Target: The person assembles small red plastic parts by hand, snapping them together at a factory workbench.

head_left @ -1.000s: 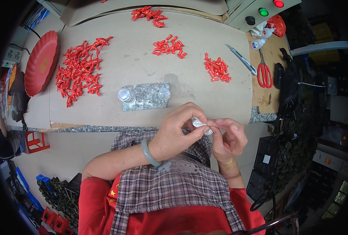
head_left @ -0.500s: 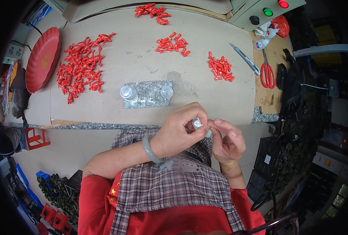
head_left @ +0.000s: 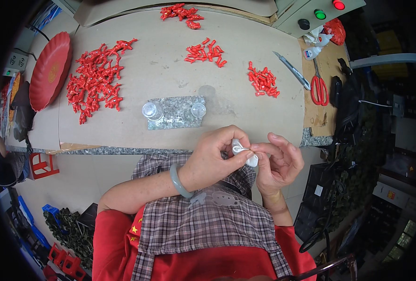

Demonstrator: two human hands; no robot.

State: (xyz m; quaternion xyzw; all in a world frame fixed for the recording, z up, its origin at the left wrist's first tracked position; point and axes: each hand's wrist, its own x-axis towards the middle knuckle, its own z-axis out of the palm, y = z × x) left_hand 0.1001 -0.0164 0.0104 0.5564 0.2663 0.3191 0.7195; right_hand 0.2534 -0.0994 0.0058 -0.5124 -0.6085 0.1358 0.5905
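Observation:
My left hand (head_left: 216,151) pinches a small glossy white piece (head_left: 238,146) between thumb and fingers, above my lap just off the table's near edge. The white piece looks folded, gathered in the middle and flared at both ends; its exact kind is not clear. Beside it, my right hand (head_left: 279,165) has thumb and index finger brought together against the white piece, its other fingers lifted apart. Whatever lies between those right fingertips is too small to make out. On the table past my hands rests a grey speckled stone slab (head_left: 176,112) bearing two clear round containers (head_left: 152,111).
Red animal-like figures (head_left: 98,77) lie heaped at left, more (head_left: 182,14) at the back. Two piles of small red parts (head_left: 205,52) (head_left: 263,80) lie centre and right. A red scalloped dish (head_left: 51,70) leans left. At right: utility knife (head_left: 292,70), red-handled scissors (head_left: 319,89), bottles (head_left: 312,52).
My right hand has shifted slightly right, its fingers raised and spread more. The white piece has turned and shows more of its folded shape and lower end. My left hand keeps its pinch.

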